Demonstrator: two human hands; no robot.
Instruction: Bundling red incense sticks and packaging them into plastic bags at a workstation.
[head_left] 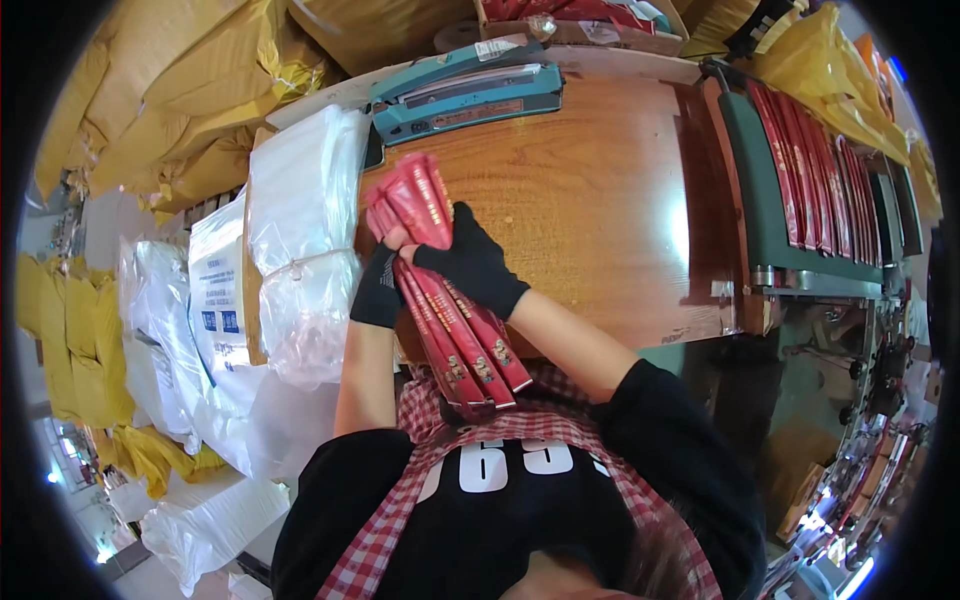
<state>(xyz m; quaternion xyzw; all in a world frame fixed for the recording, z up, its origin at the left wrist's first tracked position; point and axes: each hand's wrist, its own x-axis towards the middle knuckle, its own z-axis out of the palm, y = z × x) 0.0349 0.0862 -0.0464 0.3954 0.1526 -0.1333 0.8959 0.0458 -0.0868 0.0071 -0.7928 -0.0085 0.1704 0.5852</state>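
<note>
A bundle of long, slim red packets lies slantwise in front of my body, its lower end near my checked apron. My left hand, in a black glove with bare fingertips, is closed on the bundle's left side. From the right, my right hand, gloved the same way, is wrapped round the middle of it. Both hands meet there, over the left part of the brown wooden table. The upper ends of the packets fan out slightly beyond my fingers.
Clear plastic bags are stacked to the left. A teal bag sealer stands at the table's far edge, with an open carton of red packets behind. At right, a green conveyor belt carries a row of red packets. Yellow sacks pile up far left.
</note>
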